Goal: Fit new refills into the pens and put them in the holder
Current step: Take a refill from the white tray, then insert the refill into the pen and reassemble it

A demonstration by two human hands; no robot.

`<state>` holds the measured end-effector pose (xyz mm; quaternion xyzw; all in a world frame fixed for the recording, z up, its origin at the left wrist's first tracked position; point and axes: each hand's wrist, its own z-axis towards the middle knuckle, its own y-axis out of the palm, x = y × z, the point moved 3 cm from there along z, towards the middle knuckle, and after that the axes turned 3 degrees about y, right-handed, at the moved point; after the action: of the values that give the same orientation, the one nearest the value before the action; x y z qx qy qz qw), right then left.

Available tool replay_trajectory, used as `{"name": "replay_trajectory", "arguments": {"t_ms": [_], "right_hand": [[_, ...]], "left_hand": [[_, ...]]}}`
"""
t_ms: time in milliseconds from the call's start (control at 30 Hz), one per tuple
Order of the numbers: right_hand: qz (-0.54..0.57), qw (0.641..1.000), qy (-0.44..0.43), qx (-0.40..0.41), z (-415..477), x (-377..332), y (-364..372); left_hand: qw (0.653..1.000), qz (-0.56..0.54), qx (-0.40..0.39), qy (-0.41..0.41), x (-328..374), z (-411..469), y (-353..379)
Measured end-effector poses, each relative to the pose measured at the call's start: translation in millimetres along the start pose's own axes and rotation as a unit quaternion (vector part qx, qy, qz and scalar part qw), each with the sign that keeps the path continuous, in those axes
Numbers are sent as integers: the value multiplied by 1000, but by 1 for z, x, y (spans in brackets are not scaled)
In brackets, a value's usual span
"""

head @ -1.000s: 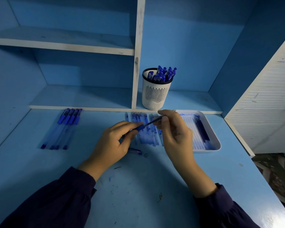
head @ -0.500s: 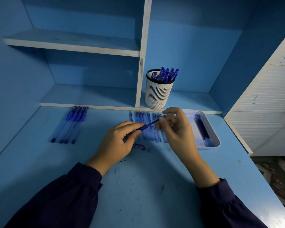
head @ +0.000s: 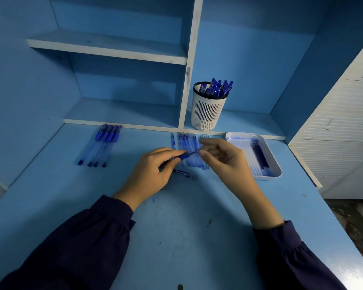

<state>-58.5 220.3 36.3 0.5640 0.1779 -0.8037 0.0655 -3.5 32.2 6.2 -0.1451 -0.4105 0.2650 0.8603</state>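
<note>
Now pens (head: 218,88) crowd the holder (head: 208,114); left hand (head: 153,170) pinches a barrel (head: 183,156), right hand (head: 224,160) hovers loose-fingered

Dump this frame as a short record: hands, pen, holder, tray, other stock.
left hand: grips a pen by its blue grip section
right hand: fingers relaxed, thumb at the pen's front end
holder: white, upright on the low shelf, holds blue pens
tray: white, right of the hands, refills lying inside
spare pens: four side by side, left on the desk
loose row: clear-blue pieces behind the hands; refills or barrels, cannot tell
</note>
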Motion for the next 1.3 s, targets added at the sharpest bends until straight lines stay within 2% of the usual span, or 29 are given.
{"name": "replay_trajectory", "arguments": {"t_ms": [67,167,333,467,533,633,767,1067,1233,1300], "right_hand": [[-14,999,27,12,-3,2,-6],[-77,995,53,-41,-9,9,-6],[-200,976,20,-88,-16,15,4],[-253,959,4,-125,-16,17,6],[-236,967,8,-97,-15,15,5],[-142,990,-17,-12,-13,6,0],[-89,993,-63,42,-13,-4,-3],[-129,988,-88,7,-16,-5,7],[-155,986,-49,-21,-15,2,12],[-110,994,-15,-26,-14,4,10]], "left_hand": [[1000,-14,13,-11,2,-2,-3],[999,-20,29,-13,4,-3,-7],[999,-17,28,-10,6,-5,-7],[999,-17,23,-14,5,-6,-7],[1000,-11,20,-11,4,-6,-6],[1000,-2,15,-9,2,-7,-6],[1000,15,13,8,2,-6,-5],[998,51,-4,33,6,-8,-3],[996,78,-16,37,6,-9,-2],[996,77,-18,37,6,-8,-2]]}}
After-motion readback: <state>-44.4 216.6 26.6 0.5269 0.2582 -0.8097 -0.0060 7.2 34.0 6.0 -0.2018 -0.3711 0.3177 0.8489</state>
